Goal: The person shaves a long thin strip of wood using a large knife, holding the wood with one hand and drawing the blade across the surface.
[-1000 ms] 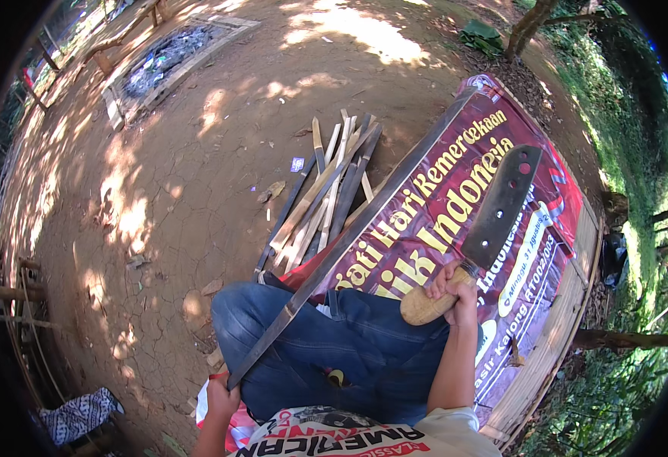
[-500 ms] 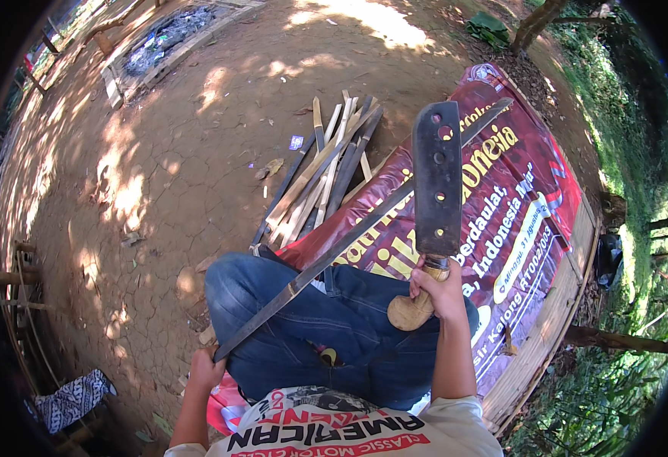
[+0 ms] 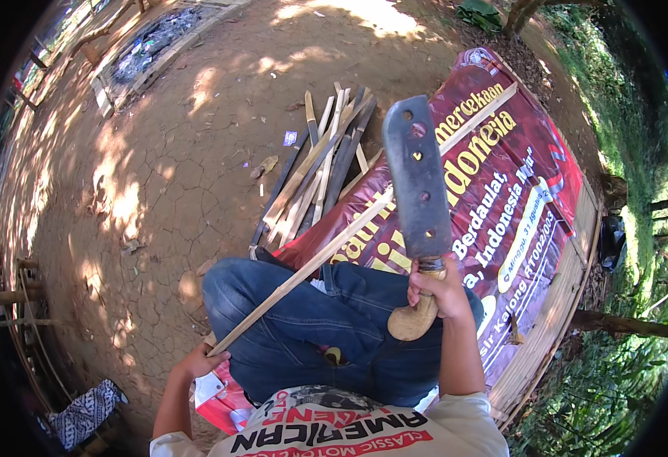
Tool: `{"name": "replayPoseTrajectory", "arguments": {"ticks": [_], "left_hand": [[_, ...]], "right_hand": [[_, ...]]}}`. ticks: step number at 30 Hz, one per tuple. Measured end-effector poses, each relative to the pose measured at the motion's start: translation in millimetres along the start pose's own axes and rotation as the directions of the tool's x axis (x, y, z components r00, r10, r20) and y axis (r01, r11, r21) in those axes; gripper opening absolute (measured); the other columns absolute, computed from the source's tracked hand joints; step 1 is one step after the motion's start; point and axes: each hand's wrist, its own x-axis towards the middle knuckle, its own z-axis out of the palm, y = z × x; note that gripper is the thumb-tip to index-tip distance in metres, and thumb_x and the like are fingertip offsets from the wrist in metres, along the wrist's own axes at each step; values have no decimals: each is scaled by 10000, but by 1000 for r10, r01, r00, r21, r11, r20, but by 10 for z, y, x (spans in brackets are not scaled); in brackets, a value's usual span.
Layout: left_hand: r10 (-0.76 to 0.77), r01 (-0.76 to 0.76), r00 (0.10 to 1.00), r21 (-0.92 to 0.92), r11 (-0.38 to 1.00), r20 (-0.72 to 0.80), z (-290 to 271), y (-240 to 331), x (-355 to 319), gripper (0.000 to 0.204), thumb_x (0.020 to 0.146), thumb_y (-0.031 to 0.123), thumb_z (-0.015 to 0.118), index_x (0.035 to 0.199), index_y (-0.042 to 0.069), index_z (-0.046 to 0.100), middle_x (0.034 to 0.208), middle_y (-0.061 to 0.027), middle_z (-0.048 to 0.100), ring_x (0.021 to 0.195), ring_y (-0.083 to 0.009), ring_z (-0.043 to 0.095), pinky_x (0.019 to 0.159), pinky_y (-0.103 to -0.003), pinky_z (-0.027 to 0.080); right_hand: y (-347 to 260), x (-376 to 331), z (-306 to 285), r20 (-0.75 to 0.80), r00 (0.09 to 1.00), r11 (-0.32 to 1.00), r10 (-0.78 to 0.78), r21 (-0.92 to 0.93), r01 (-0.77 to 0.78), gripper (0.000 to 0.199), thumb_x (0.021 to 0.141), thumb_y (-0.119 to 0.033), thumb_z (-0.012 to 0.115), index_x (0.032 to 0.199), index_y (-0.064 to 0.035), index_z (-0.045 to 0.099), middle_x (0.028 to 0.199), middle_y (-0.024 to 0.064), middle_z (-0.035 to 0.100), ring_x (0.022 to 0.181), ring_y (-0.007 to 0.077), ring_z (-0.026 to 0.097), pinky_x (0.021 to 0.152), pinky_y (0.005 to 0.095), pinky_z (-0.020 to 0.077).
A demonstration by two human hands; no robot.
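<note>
Closest to the body, the left hand (image 3: pixel 194 361) has its fingers curled tight around the near end of a long bamboo strip (image 3: pixel 364 215), which slants away from them across the blue-jeaned lap and over the red banner (image 3: pixel 516 190). Beside it, the right hand (image 3: pixel 439 289) wraps its fingers around the wooden handle of a broad cleaver (image 3: pixel 417 183), blade rising above the knuckles. Beyond both hands, a pile of bamboo slats (image 3: pixel 322 164) lies on cracked dirt.
</note>
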Motion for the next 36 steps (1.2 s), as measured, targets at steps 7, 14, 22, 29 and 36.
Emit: {"name": "replayPoseTrajectory", "arguments": {"ticks": [7,14,22,29,36], "left_hand": [[8,-8,1000,67,998,0,-127,229,-78,646,752,504,736,1057,-56,636,968,-168,679,897,-227,635,817,-337,488],[8,4,996,130,992,-94,-221,415,-255,627,720,497,758,994,-57,652,919,-192,682,861,-244,650,782,-352,501],[154,-112,979,279,954,-135,-323,247,-87,532,726,467,752,789,-54,660,728,-179,657,706,-243,641,684,-370,494],[118,-70,988,398,915,-98,-472,667,-345,467,783,423,692,772,-43,675,597,-192,571,554,-251,550,576,-387,446],[176,-109,975,401,910,-133,-411,575,-249,456,786,413,683,786,-43,685,559,-180,552,522,-228,537,567,-380,443]], "right_hand": [[-365,91,-65,-177,984,993,-28,104,47,161,815,-16,632,924,4,515,614,76,520,487,183,541,473,331,467],[-264,-276,-192,-193,965,971,180,194,-142,188,777,35,623,910,3,494,606,92,516,472,193,533,466,344,458],[-246,-506,-344,-256,960,961,111,273,-38,190,767,-11,617,916,-4,500,598,87,502,458,186,524,457,344,456],[76,-717,-214,-41,919,919,393,-18,-394,201,740,19,664,903,9,546,641,79,570,507,179,586,490,307,480],[-233,-747,-502,-392,918,984,64,176,7,174,752,52,592,894,-5,508,600,91,526,482,186,551,468,325,467]]}}
